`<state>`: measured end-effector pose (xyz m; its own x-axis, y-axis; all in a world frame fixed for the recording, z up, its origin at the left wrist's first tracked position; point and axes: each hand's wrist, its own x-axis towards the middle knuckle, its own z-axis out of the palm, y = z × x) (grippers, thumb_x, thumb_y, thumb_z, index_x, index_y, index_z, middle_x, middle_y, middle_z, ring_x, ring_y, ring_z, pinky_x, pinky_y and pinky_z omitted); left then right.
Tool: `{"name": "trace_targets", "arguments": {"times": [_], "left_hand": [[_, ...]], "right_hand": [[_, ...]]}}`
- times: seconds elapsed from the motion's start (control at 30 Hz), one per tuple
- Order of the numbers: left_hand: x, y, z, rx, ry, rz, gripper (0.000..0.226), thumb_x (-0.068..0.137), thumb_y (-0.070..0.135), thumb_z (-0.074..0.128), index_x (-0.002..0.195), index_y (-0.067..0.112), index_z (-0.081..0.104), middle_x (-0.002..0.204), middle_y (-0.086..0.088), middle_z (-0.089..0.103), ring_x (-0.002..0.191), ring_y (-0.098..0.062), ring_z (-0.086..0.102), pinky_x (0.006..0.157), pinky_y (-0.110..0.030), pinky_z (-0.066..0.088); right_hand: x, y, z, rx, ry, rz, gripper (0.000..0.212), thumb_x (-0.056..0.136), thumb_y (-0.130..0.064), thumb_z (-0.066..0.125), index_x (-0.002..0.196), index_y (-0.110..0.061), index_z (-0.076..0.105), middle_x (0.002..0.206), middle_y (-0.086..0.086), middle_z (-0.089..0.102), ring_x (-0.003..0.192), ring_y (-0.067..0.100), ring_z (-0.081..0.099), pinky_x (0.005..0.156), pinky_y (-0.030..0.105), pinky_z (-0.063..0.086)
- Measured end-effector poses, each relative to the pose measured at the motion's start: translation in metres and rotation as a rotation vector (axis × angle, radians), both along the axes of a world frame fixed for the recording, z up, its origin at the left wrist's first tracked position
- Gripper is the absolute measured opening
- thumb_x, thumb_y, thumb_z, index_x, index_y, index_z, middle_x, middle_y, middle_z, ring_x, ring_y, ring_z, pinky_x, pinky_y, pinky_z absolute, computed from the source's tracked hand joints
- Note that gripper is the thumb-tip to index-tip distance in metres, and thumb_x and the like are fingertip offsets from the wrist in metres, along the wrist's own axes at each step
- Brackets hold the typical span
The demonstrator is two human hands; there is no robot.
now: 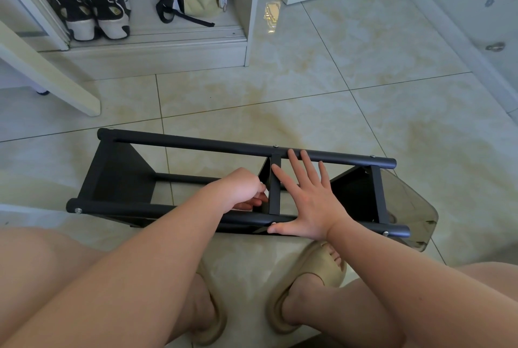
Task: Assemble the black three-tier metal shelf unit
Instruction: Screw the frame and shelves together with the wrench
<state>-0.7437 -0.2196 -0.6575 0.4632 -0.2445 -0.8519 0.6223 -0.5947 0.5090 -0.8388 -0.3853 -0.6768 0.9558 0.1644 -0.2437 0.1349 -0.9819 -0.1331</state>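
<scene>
On the tiled floor (336, 90), just ahead of the person's slippers (322, 266), the black shelf unit (179, 144) lay on its side.
The right hand (311, 202) lay flat across its two upper poles, fingers spread and gripping nothing, probably to steady the frame. The left hand (241, 190) reached inside, fingers curled beside the middle tier's crossbar (275, 190), likely at a fastener; whether it pinched anything could not be told.
</scene>
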Motion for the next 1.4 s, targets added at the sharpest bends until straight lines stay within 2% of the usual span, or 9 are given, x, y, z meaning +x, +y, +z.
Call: {"name": "trace_targets", "arguments": {"times": [0.2, 0.4, 0.5, 0.67, 0.83, 0.97, 1.13, 1.27, 1.4], "left_hand": [[0.001, 0.001, 0.001, -0.006, -0.024, -0.09, 0.024, 0.105, 0.017, 0.044, 0.119, 0.007, 0.059, 0.081, 0.001, 0.071, 0.08, -0.011, 0.064, 0.084, -0.03, 0.054], [0.002, 0.004, 0.008, -0.007, -0.076, -0.213, 0.019, 0.105, 0.013, 0.04, 0.111, 0.007, 0.057, 0.081, 0.001, 0.069, 0.08, -0.013, 0.061, 0.093, -0.032, 0.05], [0.003, 0.005, 0.011, -0.004, -0.112, -0.311, 0.022, 0.104, 0.008, 0.041, 0.118, 0.006, 0.058, 0.096, -0.005, 0.072, 0.083, -0.015, 0.061, 0.095, -0.033, 0.049], [0.005, 0.01, 0.011, 0.006, -0.18, -0.464, 0.023, 0.101, 0.003, 0.04, 0.112, 0.009, 0.059, 0.098, -0.005, 0.072, 0.081, -0.013, 0.061, 0.086, -0.03, 0.048], [0.005, 0.015, 0.012, 0.011, -0.224, -0.601, 0.02, 0.102, 0.005, 0.042, 0.1, 0.012, 0.06, 0.1, -0.003, 0.073, 0.09, -0.016, 0.064, 0.091, -0.034, 0.051], [0.005, 0.017, 0.013, 0.077, -0.326, -0.742, 0.021, 0.103, 0.013, 0.047, 0.103, 0.014, 0.068, 0.09, 0.003, 0.066, 0.078, -0.013, 0.056, 0.07, -0.026, 0.044], [0.006, 0.017, 0.012, 0.127, -0.319, -0.889, 0.025, 0.1, 0.016, 0.05, 0.116, 0.013, 0.069, 0.116, -0.007, 0.067, 0.108, -0.028, 0.06, 0.095, -0.037, 0.045], [0.008, 0.015, 0.008, 0.166, -0.324, -0.952, 0.022, 0.096, 0.016, 0.05, 0.107, 0.007, 0.068, 0.098, -0.007, 0.058, 0.086, -0.026, 0.05, 0.079, -0.036, 0.038], [0.01, 0.017, 0.011, 0.167, -0.357, -0.873, 0.021, 0.095, 0.015, 0.056, 0.108, 0.012, 0.072, 0.105, -0.006, 0.067, 0.089, -0.023, 0.055, 0.081, -0.033, 0.043]], "right_hand": [[0.0, 0.0, 0.0, 0.001, -0.002, 0.0, 0.122, 0.067, -0.1, 0.036, 0.162, -0.033, -0.001, 0.167, 0.007, -0.022, 0.151, 0.032, -0.029, 0.121, 0.06, -0.011], [0.0, 0.0, -0.001, 0.009, -0.004, -0.008, 0.123, 0.066, -0.1, 0.039, 0.162, -0.034, 0.0, 0.167, 0.006, -0.021, 0.151, 0.031, -0.028, 0.121, 0.061, -0.008], [0.0, 0.001, -0.001, 0.0, -0.007, -0.006, 0.123, 0.066, -0.1, 0.039, 0.162, -0.034, 0.0, 0.167, 0.006, -0.021, 0.151, 0.031, -0.028, 0.121, 0.06, -0.008], [0.0, 0.001, -0.002, 0.009, -0.011, -0.008, 0.123, 0.066, -0.1, 0.039, 0.162, -0.033, 0.001, 0.168, 0.007, -0.019, 0.152, 0.032, -0.026, 0.121, 0.06, -0.008], [0.0, 0.001, -0.001, -0.01, -0.004, -0.007, 0.123, 0.066, -0.101, 0.036, 0.162, -0.034, 0.0, 0.167, 0.006, -0.022, 0.151, 0.031, -0.028, 0.122, 0.059, -0.009], [-0.001, 0.001, -0.001, 0.001, -0.008, -0.01, 0.123, 0.066, -0.101, 0.036, 0.162, -0.033, 0.002, 0.168, 0.006, -0.019, 0.152, 0.031, -0.026, 0.121, 0.06, -0.008], [0.001, 0.0, 0.0, -0.001, -0.008, -0.01, 0.123, 0.065, -0.101, 0.036, 0.162, -0.034, 0.001, 0.168, 0.006, -0.019, 0.152, 0.031, -0.027, 0.121, 0.057, -0.012], [0.001, 0.0, -0.001, -0.001, -0.006, -0.006, 0.122, 0.066, -0.101, 0.036, 0.161, -0.034, -0.001, 0.168, 0.006, -0.02, 0.151, 0.031, -0.027, 0.12, 0.057, -0.012], [0.002, -0.001, 0.0, -0.006, 0.007, -0.005, 0.123, 0.065, -0.102, 0.031, 0.161, -0.034, -0.003, 0.167, 0.006, -0.022, 0.151, 0.03, -0.029, 0.12, 0.056, -0.013]]}}
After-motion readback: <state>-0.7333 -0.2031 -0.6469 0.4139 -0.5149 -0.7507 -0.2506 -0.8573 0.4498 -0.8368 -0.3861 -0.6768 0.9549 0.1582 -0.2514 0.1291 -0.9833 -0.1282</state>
